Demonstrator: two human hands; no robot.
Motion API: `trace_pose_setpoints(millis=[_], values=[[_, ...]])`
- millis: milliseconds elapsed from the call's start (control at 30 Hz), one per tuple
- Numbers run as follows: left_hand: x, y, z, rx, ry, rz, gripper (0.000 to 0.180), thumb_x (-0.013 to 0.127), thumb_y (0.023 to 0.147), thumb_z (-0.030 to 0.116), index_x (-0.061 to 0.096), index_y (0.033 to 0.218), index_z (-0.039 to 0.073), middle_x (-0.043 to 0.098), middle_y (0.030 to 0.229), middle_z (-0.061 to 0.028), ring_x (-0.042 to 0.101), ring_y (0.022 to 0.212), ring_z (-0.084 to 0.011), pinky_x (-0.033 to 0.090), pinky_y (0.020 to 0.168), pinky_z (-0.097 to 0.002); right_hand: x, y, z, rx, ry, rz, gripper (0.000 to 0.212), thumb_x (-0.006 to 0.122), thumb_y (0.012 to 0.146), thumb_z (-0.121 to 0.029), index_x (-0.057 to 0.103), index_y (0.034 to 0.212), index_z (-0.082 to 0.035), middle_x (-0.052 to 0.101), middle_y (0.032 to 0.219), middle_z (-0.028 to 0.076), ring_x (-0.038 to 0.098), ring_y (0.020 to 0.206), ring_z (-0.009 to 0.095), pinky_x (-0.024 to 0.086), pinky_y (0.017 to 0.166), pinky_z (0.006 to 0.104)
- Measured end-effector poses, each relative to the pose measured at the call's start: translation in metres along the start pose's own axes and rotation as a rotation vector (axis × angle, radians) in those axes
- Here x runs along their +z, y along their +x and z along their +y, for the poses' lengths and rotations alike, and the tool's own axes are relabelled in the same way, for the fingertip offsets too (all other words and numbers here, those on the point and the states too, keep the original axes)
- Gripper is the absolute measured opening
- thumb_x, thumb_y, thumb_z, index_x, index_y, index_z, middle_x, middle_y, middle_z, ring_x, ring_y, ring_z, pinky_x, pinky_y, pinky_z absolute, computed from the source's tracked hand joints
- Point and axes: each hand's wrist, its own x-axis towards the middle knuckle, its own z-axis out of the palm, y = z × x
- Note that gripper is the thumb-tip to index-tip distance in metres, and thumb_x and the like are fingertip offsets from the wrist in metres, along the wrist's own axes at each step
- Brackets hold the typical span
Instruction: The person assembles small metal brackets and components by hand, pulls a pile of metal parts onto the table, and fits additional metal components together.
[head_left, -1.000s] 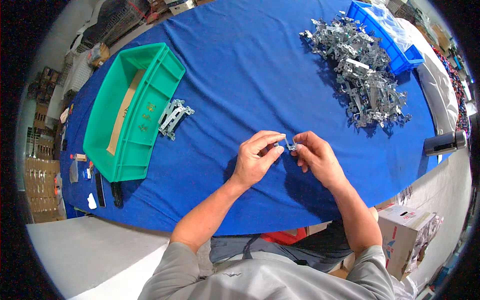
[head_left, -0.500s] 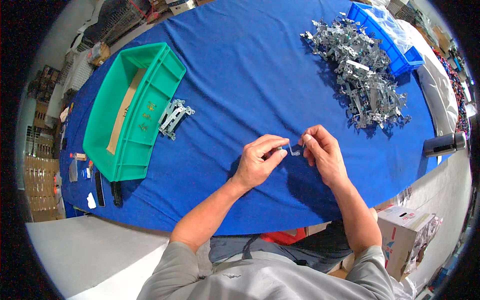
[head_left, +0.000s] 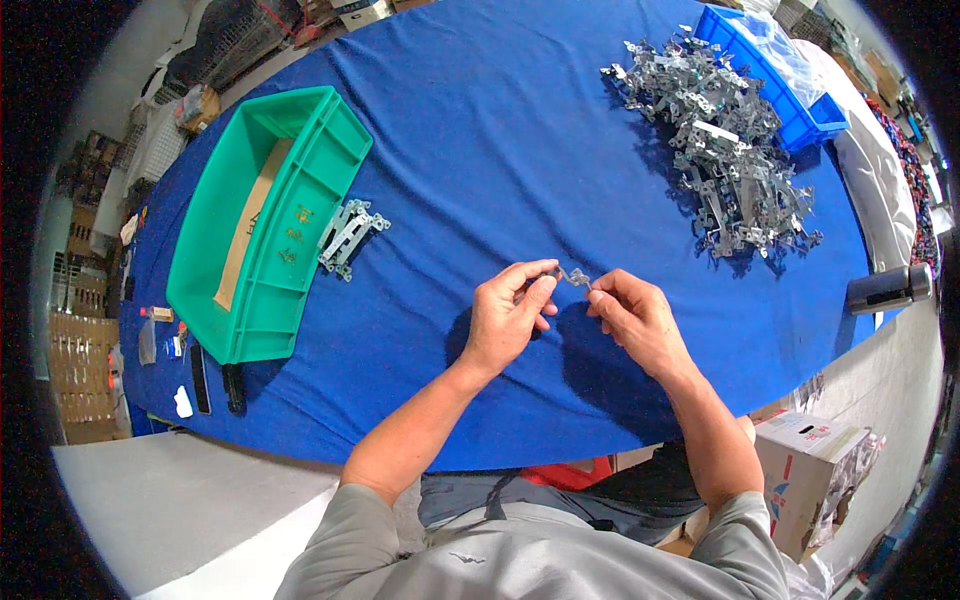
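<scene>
Metal bracket [head_left: 576, 277], one, above one blue cloth [head_left: 480, 140], pinched by the left hand [head_left: 506, 310], right hand [head_left: 640, 316] at its end, grip unclear; around: one green crate [head_left: 335, 150], one blue bin [head_left: 752, 62], one uncountable metal-part heap [head_left: 732, 145].

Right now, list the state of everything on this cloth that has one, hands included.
Left hand: closed, pinching the metal part
Right hand: fingertips at the part's other end; firmness of grip unclear
Metal part: held up, off the cloth
Green bin: open-topped, cardboard inside
Small metal group: laid together beside the green bin
Large metal heap: loose, jumbled
Blue cloth: spread, wrinkled
</scene>
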Motion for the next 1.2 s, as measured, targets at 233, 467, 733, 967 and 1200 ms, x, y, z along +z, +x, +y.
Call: trace_pose_setpoints(millis=[233, 467, 733, 967, 1200], values=[[-0.001, -0.002, 0.007, 0.172, 0.143, -0.049, 0.025, 0.067, 0.091, 0.009, 0.068, 0.114, 0.002, 0.067, 0.106, -0.0053, 0.060, 0.077, -0.0069, 0.049, 0.062, -0.0198, 0.000, 0.001, 0.007, -0.040, -0.045, 0.016, 0.015, 0.059, 0.096, -0.015, 0.061, 0.096, -0.001, 0.063, 0.074, 0.002, 0.056, 0.060, 0.009, 0.045, 0.055, 0.0258], [0.002, -0.002, 0.011, 0.244, 0.219, -0.063, 0.022, 0.070, 0.086, 0.005, 0.071, 0.108, 0.002, 0.067, 0.106, -0.0056, 0.059, 0.079, -0.0064, 0.047, 0.065, -0.0204, -0.003, 0.005, 0.009, 0.077, 0.355, -0.037, 0.017, 0.057, 0.097, -0.016, 0.063, 0.104, -0.001, 0.062, 0.081, 0.003, 0.058, 0.068, 0.009, 0.051, 0.059, 0.0250], [-0.001, -0.002, 0.007, 0.289, 0.292, -0.158, 0.021, 0.070, 0.086, 0.005, 0.071, 0.106, 0.001, 0.069, 0.103, -0.0073, 0.062, 0.078, -0.0089, 0.049, 0.066, -0.0234, -0.006, 0.006, 0.010, 0.102, 0.333, -0.128, 0.020, 0.059, 0.098, -0.022, 0.063, 0.100, -0.003, 0.060, 0.079, 0.001, 0.056, 0.067, 0.007, 0.049, 0.057, 0.0231], [0.004, -0.002, 0.011, 0.032, 0.157, -0.073, 0.021, 0.063, 0.093, 0.010, 0.069, 0.111, 0.000, 0.068, 0.097, -0.0075, 0.063, 0.072, -0.0091, 0.051, 0.057, -0.0220, -0.003, 0.004, 0.006, -0.072, 0.243, 0.128, 0.020, 0.058, 0.099, -0.022, 0.064, 0.096, -0.003, 0.059, 0.075, 0.000, 0.053, 0.062, 0.006, 0.043, 0.053, 0.0223], [0.001, 0.001, 0.005, -0.051, -0.001, -0.032, 0.027, 0.060, 0.097, 0.015, 0.064, 0.120, -0.001, 0.067, 0.091, -0.0072, 0.063, 0.070, -0.0095, 0.053, 0.053, -0.0214, -0.008, 0.001, 0.002, -0.137, 0.196, 0.196, 0.017, 0.059, 0.098, -0.017, 0.065, 0.100, -0.002, 0.059, 0.073, 0.000, 0.053, 0.062, 0.005, 0.043, 0.053, 0.0217]])
